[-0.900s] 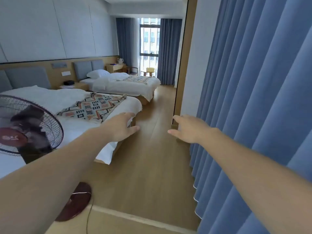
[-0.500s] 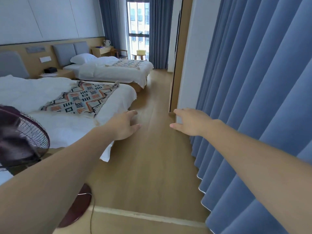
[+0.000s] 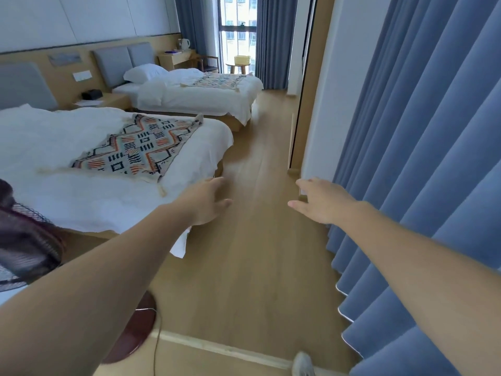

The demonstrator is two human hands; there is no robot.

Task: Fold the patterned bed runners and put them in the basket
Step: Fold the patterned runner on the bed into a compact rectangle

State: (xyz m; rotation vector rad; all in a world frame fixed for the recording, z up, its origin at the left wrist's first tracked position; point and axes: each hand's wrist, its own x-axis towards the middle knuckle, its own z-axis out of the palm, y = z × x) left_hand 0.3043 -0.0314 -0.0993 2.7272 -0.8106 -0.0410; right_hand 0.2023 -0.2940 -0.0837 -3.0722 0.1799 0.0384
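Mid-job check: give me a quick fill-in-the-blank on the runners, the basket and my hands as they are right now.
1. ____ patterned runners are in view: the near runner and the far runner, each spread on a bed.
2. The yellow basket stands on a small round ____ by the window.
3. The left hand and right hand are open and hold ____.

Missing words: Two; table; nothing.
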